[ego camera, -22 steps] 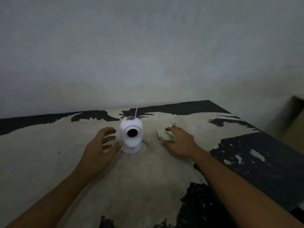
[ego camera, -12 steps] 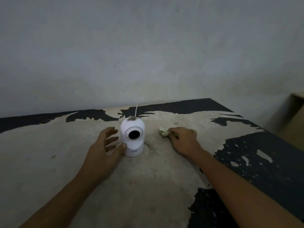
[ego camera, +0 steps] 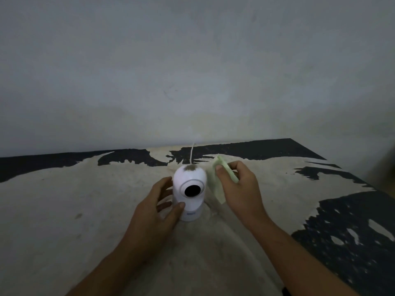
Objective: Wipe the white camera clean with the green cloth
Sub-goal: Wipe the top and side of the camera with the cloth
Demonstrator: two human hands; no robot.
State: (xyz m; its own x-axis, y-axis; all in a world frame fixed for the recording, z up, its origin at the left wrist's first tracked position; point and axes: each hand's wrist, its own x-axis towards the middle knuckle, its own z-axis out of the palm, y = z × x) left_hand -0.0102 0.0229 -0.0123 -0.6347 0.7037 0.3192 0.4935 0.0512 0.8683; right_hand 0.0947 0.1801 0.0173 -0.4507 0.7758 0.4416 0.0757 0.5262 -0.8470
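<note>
Green cloth point(ego camera: 218, 184) has come up off the desk point(ego camera: 64, 210), pinched in the right hand point(ego camera: 239, 189) just beside the white camera point(ego camera: 189, 193); the left hand point(ego camera: 158, 212) now clasps its base, so wiping the grubby dome can begin.

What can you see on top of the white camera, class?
A brownish patch of dirt sits on the white camera dome. Behind it a white cable rises; its plug point is hidden.

The camera point(ego camera: 189, 190) is smooth white plastic with a glossy black lens and a brown smudge on top. The cloth point(ego camera: 218, 184) is thin, soft, pale green. The table point(ego camera: 64, 210) looks matt, its black coating flaked away.
</note>
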